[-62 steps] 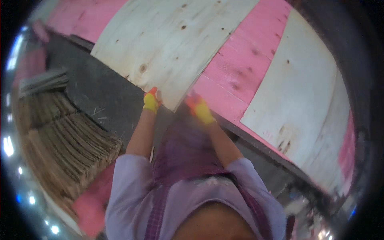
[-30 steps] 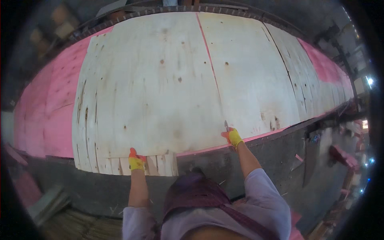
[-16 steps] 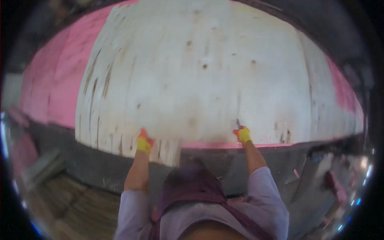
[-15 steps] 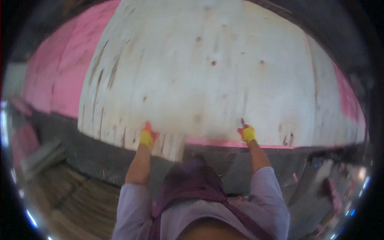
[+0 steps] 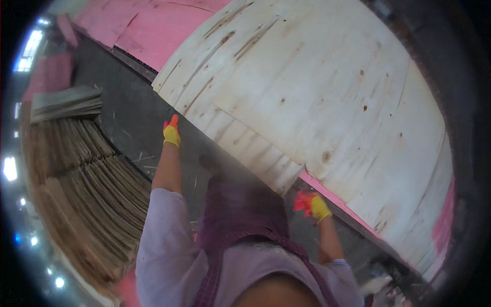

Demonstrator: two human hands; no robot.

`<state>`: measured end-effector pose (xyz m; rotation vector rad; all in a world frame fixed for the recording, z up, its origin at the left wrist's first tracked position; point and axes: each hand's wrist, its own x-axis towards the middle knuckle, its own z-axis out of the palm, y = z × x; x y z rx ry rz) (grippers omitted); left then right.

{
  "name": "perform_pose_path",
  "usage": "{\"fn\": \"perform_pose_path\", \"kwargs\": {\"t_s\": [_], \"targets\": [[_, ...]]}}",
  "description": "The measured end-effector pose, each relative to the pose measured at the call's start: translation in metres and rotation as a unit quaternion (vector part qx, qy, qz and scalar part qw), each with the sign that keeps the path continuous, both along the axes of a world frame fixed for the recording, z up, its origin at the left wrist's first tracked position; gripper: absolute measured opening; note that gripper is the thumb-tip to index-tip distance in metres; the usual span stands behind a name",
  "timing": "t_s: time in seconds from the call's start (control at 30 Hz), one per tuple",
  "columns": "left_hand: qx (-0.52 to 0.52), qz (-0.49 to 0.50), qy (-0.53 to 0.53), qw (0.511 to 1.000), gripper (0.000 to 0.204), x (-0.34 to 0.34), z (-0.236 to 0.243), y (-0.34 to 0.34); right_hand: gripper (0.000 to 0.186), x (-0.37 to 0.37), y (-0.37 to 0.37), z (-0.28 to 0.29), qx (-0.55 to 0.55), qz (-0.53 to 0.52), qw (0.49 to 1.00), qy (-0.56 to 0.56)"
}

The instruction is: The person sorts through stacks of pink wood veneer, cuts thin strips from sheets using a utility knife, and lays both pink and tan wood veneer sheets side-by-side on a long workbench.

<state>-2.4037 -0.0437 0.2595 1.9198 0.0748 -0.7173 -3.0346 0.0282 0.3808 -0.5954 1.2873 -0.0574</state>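
Observation:
A broad, pale wood veneer sheet (image 5: 307,97) with knots and dark splits lies in front of me, over a pink layer (image 5: 327,192) that shows along its near edge. A narrow veneer strip (image 5: 255,148) runs along the near left edge of the sheet. My left hand (image 5: 172,132), in a yellow glove with orange-red fingers, is beside that edge, fingers stretched and seemingly holding nothing. My right hand (image 5: 313,205), gloved alike, is by the strip's near end, next to the pink edge. Motion smears its fingers, so what they hold, if anything, does not show.
Long stacks of brown veneer (image 5: 97,189) stand on the left, with a smaller pale stack (image 5: 66,104) behind them. More pink sheets (image 5: 148,30) lie at the far left. Dark floor (image 5: 128,107) with scattered slivers runs between. Scraps (image 5: 383,286) lie at lower right.
My view has turned left, so the veneer sheet now slants across it. Both hands have come off the sheet's surface to its near edge, the right one lower and closer to me.

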Motion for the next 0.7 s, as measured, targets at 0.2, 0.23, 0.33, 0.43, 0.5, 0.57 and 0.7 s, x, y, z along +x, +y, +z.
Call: {"fn": "perform_pose_path", "kwargs": {"t_s": [0.2, 0.23, 0.33, 0.43, 0.5, 0.57, 0.7], "targets": [[-0.303, -0.031, 0.349, 0.886, 0.044, 0.051, -0.001, -0.050, 0.046, 0.180, 0.047, -0.086, 0.125, -0.418, 0.900, -0.017], [-0.304, -0.045, 0.366, 0.879, 0.044, 0.038, 0.008, -0.058, 0.046, 0.191, 0.049, -0.093, 0.113, -0.435, 0.893, -0.010], [-0.347, -0.118, 0.400, 0.840, 0.045, 0.024, 0.049, -0.074, 0.044, 0.225, 0.048, -0.114, 0.042, -0.611, 0.790, -0.034], [-0.243, -0.236, 0.195, 0.921, 0.044, 0.055, 0.015, -0.086, 0.037, 0.224, 0.050, -0.148, 0.069, -0.696, 0.711, -0.067], [-0.293, -0.312, 0.091, 0.899, 0.042, 0.033, 0.082, -0.091, 0.033, 0.231, 0.052, -0.154, -0.029, -0.717, 0.696, -0.032], [-0.356, -0.332, -0.020, 0.874, 0.039, 0.040, 0.076, -0.094, 0.035, 0.243, 0.044, -0.149, -0.019, -0.738, 0.674, -0.013], [-0.353, -0.312, -0.030, 0.882, 0.025, 0.052, 0.050, -0.109, 0.029, 0.264, 0.034, -0.136, 0.007, -0.753, 0.658, -0.009]]}}
